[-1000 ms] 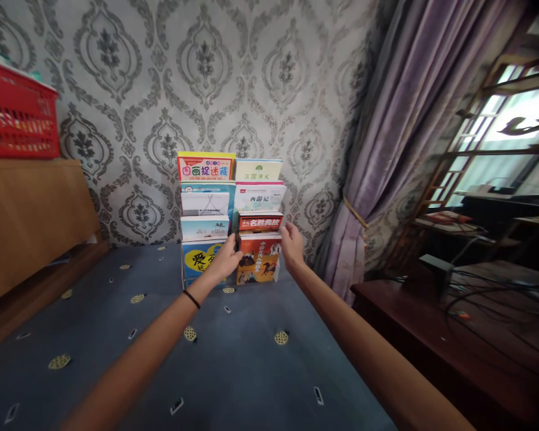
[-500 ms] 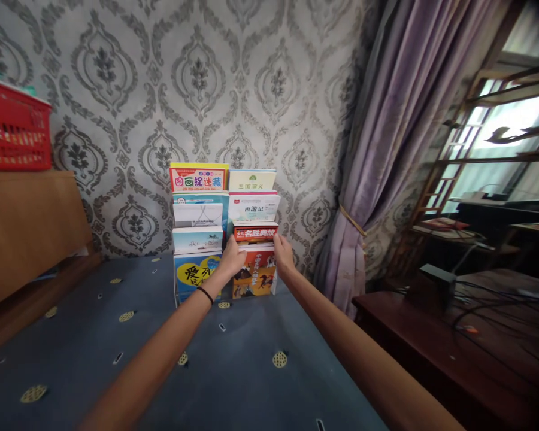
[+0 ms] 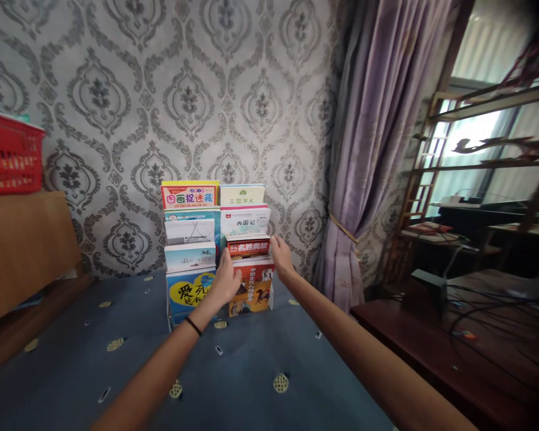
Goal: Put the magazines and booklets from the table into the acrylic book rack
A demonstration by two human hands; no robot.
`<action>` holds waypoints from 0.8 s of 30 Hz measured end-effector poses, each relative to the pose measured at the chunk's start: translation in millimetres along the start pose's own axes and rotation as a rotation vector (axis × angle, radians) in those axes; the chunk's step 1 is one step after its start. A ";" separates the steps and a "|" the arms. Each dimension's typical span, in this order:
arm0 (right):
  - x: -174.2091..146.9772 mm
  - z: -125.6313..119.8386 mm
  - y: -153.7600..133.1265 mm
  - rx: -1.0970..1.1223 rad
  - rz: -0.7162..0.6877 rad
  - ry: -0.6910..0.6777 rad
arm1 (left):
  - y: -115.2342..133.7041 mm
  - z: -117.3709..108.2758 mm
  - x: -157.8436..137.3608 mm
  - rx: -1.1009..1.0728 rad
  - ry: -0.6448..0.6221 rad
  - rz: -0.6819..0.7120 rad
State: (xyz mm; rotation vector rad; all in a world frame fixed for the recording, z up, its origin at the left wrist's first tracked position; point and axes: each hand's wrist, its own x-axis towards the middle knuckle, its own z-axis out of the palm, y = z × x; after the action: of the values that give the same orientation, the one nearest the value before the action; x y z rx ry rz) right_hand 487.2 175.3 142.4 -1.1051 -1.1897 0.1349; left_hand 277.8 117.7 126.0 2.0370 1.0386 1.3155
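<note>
A tiered rack of books stands against the wall, two columns wide. In its right column sits a red book (image 3: pixel 250 248) with white lettering, behind an orange book (image 3: pixel 250 287). My left hand (image 3: pixel 227 280), a dark band on its wrist, closes on the red book's left edge. On the opposite edge is my right hand (image 3: pixel 282 256), fingers bent along that side; some fingertips are hidden. Higher in this column are a white book (image 3: pixel 245 222) and a pale yellow-green book (image 3: pixel 241 196). A blue book (image 3: pixel 188 296) with a yellow heart fronts the left column.
The rack rests on a dark blue patterned cloth (image 3: pixel 139 371). A red basket (image 3: pixel 11 155) stands on a wooden cabinet (image 3: pixel 27 251) at left. To the right are a purple curtain (image 3: pixel 363 149), a dark red table (image 3: pixel 386 329) with cables, and a wooden shelf (image 3: pixel 489 164).
My view has shifted, so the rack appears lower and slightly further left. Both hands stay at the sides of the red book, with the right fingers slightly further out from its edge.
</note>
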 end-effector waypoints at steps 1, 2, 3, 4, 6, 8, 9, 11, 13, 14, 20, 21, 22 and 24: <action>6.0 -0.3 -2.7 0.002 0.009 0.001 | 4.9 0.6 -6.0 0.036 -0.004 0.030; 11.9 -0.7 -6.0 0.007 0.015 -0.003 | 9.9 1.0 -13.1 0.076 -0.010 0.063; 17.4 -1.3 -9.8 0.013 0.020 -0.008 | 14.9 1.1 -21.1 0.118 -0.016 0.095; 22.3 -2.3 -14.2 0.017 0.021 -0.014 | 19.4 0.9 -30.0 0.157 -0.021 0.127; 28.3 -5.6 -24.1 0.022 0.023 -0.020 | 25.9 -0.5 -50.6 0.228 -0.030 0.194; 25.7 -11.0 -35.4 0.017 0.014 -0.014 | 26.7 -3.0 -74.6 0.313 -0.041 0.257; 19.8 -14.5 -41.1 0.012 -0.004 -0.009 | 24.2 -4.7 -87.7 0.362 -0.049 0.286; -3.2 -22.5 -51.9 -0.007 -0.096 -0.005 | 13.2 -8.6 -115.2 0.465 -0.070 0.327; -40.9 -31.0 -60.2 -0.019 -0.228 -0.033 | -6.2 -12.9 -142.8 0.540 -0.116 0.342; -64.4 -35.1 -62.9 -0.023 -0.284 -0.058 | -18.9 -14.8 -156.0 0.563 -0.130 0.338; -217.2 -37.6 -50.4 -0.112 -0.564 -0.705 | -118.2 -15.7 -222.1 0.761 -0.089 0.287; -237.9 -31.2 -43.6 -0.162 -0.591 -0.781 | -132.7 -15.3 -230.6 0.779 -0.141 0.297; -256.4 -22.7 -35.8 -0.208 -0.614 -0.849 | -144.4 -15.4 -238.2 0.787 -0.180 0.297; -286.7 -1.8 -18.5 -0.283 -0.625 -0.998 | -157.4 -17.6 -249.9 0.799 -0.187 0.253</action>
State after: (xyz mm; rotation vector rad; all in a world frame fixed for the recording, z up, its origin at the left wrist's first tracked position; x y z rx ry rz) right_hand 357.7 -9.2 -35.7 -0.8444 -2.4600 0.0238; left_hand 149.2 7.3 -116.4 2.8870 1.3978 0.8468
